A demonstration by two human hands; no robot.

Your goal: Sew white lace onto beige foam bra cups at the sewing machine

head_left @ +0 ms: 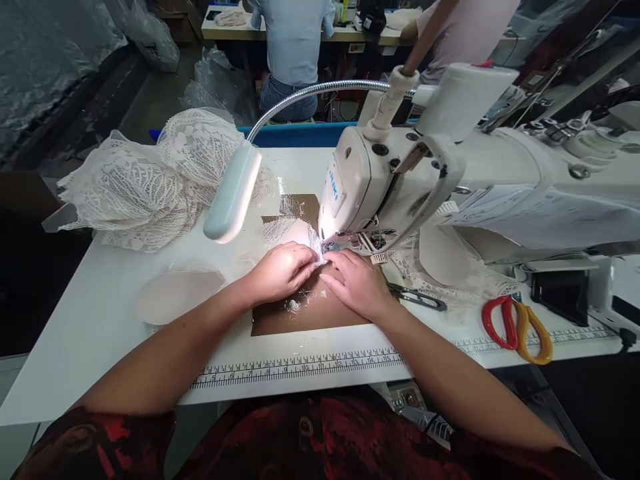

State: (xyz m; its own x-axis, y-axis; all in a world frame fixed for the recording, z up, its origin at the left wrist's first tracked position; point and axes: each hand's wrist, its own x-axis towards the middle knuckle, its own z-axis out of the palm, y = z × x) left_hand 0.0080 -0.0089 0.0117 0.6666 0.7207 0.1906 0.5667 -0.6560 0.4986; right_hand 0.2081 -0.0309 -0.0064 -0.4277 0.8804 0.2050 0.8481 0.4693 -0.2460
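A small piece of white lace [293, 233] lies on a brown plate [300, 313] under the head of a white sewing machine [380, 187]. My left hand [280, 273] is curled, its fingers pinching the lace edge just left of the needle. Beside it, my right hand [357, 283] rests knuckles up, fingertips pressed on the same lace at the presser foot. Both hands nearly touch at the needle area, which is brightly lit and washed out.
A heap of white lace pieces [150, 180] sits at the table's back left, with a pale moulded cup [175, 293] nearer. A gooseneck lamp [233, 193] hangs over the work. Thread snips [417, 297] and red and yellow scissors [520, 323] lie to the right. People sit at a far table.
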